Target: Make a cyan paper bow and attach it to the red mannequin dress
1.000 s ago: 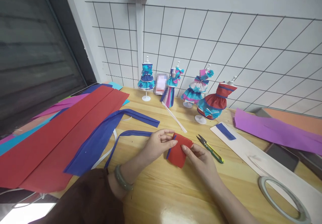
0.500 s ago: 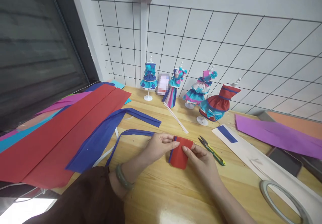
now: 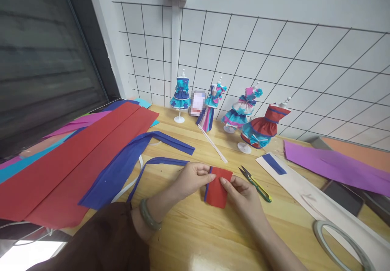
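Note:
A small red paper piece [image 3: 217,191] with a blue strip along its left edge is pinched between both hands just above the wooden table [image 3: 195,230]. My left hand [image 3: 191,178] grips its upper left edge with thumb and fingers. Its upper right corner is held by my right hand [image 3: 243,198]. A narrow blue paper strip [image 3: 158,163] trails left from under my left hand. Small scissors [image 3: 255,183] with a yellow-green handle lie just right of my right hand.
Long red paper sheets [image 3: 70,161] and a wide blue strip [image 3: 122,169] cover the table's left. Several small dress mannequins [image 3: 258,126] stand along the grid wall. Purple paper [image 3: 332,163], a white strip [image 3: 307,194] and a tape roll [image 3: 341,242] lie at the right.
The red piece has turned from tilted to nearly upright in my hands. Both hands shifted slightly; nothing was let go.

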`<state>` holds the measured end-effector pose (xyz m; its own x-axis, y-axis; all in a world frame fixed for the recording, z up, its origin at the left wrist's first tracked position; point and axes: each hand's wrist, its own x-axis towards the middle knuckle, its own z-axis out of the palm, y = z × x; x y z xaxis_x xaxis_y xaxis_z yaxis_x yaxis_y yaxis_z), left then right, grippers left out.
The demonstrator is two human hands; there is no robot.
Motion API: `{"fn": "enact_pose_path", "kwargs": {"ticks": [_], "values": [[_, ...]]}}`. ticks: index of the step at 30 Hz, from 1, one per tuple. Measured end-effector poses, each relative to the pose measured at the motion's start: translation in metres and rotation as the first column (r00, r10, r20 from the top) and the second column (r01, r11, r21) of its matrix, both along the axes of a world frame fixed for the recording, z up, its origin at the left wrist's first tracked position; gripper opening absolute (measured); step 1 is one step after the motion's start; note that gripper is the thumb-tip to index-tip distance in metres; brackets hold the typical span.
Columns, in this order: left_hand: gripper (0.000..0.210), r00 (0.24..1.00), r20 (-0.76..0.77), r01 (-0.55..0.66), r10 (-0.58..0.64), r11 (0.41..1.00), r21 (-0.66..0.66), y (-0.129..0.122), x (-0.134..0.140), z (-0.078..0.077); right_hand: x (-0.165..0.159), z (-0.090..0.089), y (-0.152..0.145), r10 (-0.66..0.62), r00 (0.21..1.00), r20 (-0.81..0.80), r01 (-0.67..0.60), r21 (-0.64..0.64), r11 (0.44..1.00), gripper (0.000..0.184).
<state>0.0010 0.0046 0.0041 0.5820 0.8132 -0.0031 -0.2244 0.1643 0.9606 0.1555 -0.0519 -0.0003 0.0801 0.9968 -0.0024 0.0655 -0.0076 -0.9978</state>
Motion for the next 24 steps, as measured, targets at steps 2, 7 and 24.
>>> {"fn": "enact_pose_path", "kwargs": {"ticks": [2,7,24], "values": [[0.030,1.000,-0.003,0.002,-0.002,1.000,0.004,0.000,0.000,-0.001,-0.001,0.002,0.000,-0.011,1.000,-0.024,0.011,0.001,1.000,0.024],[0.035,0.998,-0.057,0.030,-0.030,0.999,0.013,-0.001,0.000,0.000,-0.001,0.007,0.001,-0.048,0.999,-0.026,0.048,0.004,0.999,0.027],[0.030,0.970,-0.222,0.088,-0.095,0.995,-0.043,-0.003,0.002,-0.007,0.004,0.001,0.004,-0.074,0.986,-0.151,0.071,-0.027,0.997,0.020]]}}
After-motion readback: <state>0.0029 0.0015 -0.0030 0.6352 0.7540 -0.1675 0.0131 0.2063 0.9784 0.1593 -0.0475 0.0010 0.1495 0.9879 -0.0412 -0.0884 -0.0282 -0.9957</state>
